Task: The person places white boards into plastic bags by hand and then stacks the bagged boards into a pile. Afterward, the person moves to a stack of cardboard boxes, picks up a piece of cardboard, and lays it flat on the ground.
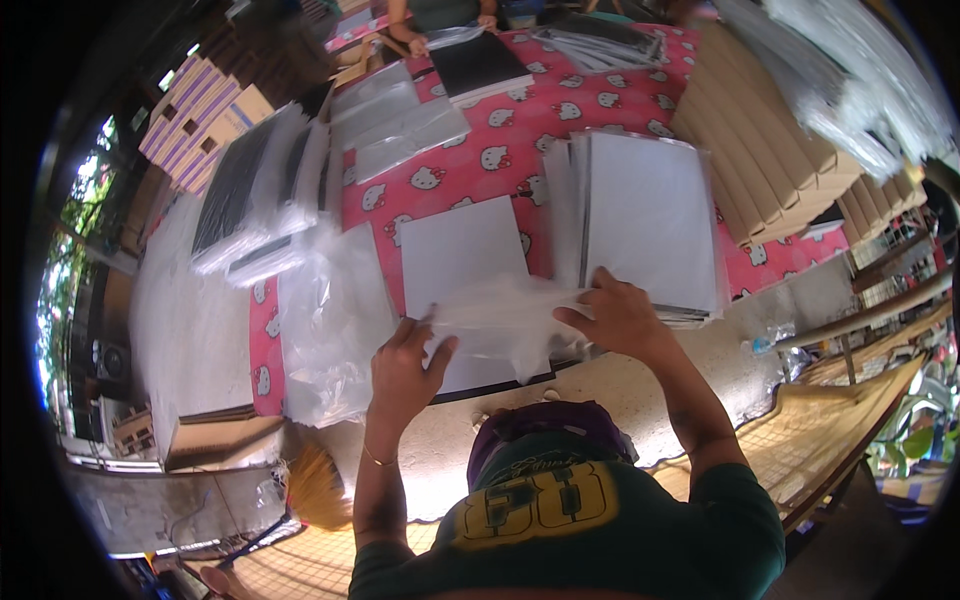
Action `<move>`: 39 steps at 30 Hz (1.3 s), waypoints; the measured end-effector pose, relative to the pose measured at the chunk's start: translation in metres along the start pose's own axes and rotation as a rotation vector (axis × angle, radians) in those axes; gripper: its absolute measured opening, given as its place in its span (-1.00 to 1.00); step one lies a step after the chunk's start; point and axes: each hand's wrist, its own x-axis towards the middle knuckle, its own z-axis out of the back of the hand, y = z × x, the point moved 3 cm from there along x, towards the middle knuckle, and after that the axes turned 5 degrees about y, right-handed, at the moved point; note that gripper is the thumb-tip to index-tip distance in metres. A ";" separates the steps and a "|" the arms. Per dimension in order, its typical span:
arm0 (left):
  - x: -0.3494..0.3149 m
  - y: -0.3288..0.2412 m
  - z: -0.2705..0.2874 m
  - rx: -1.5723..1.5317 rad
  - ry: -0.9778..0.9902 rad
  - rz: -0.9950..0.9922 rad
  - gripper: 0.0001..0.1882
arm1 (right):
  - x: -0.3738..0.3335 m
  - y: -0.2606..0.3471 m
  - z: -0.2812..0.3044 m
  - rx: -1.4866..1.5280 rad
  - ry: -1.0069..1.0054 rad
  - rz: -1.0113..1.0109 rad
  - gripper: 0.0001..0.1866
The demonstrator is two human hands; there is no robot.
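Observation:
A clear plastic sleeve (pixel 495 318), crumpled and partly see-through, stretches between my two hands above a white sheet (pixel 462 248). My left hand (pixel 405 368) grips its left end, thumb below the fingers. At the other end, my right hand (pixel 622 312) has the plastic between thumb and fingers. Dark edges show under the white sheet near the table's front edge. Just right of it stands a stack of white sheets in clear sleeves (pixel 650 220). Loose clear plastic sleeves (pixel 335 320) lie to the left of the white sheet.
The table has a pink patterned cloth (pixel 495 158). Wrapped black packs (pixel 250 190) are piled at left, flat sleeves (pixel 410 135) behind. Brown cartons (pixel 750 140) line the right. Across the table, another person's hands (pixel 418 46) are at a black-topped stack (pixel 480 68). A broom (pixel 318 488) is at lower left.

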 end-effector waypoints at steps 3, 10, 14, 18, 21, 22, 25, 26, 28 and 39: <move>-0.016 0.019 0.012 0.237 0.012 -0.084 -0.57 | -0.006 -0.013 -0.002 0.075 0.026 0.074 -0.36; -0.028 0.039 0.032 0.116 -0.190 -0.122 -0.80 | -0.010 0.014 -0.018 0.383 -0.099 0.537 -0.44; -0.035 0.029 0.029 -0.764 -0.042 -0.333 -0.86 | -0.029 0.092 -0.019 0.193 -0.342 0.657 -0.44; -0.048 0.026 0.032 -0.874 0.139 -0.045 -0.79 | 0.002 0.087 -0.043 0.807 -0.094 0.721 -0.62; -0.055 0.054 0.022 -0.690 0.259 -0.131 -0.78 | -0.003 0.084 -0.058 1.392 0.229 0.673 -0.79; -0.059 0.062 0.020 -0.679 0.301 -0.167 -0.78 | -0.004 0.083 -0.066 1.545 0.350 0.613 -0.79; -0.066 0.087 0.045 -1.020 0.025 -0.085 -0.75 | -0.010 0.070 -0.098 1.727 0.496 0.391 -0.71; -0.066 0.093 0.057 -1.152 -0.095 -0.057 -0.71 | -0.012 0.064 -0.109 1.715 0.508 0.297 -0.68; -0.067 0.092 0.063 -1.412 -0.057 0.117 -0.61 | -0.009 0.066 -0.117 1.599 0.506 0.356 -0.69; -0.061 0.077 0.077 -1.329 0.142 -0.138 -0.74 | -0.004 0.095 -0.087 0.763 0.393 0.613 -0.68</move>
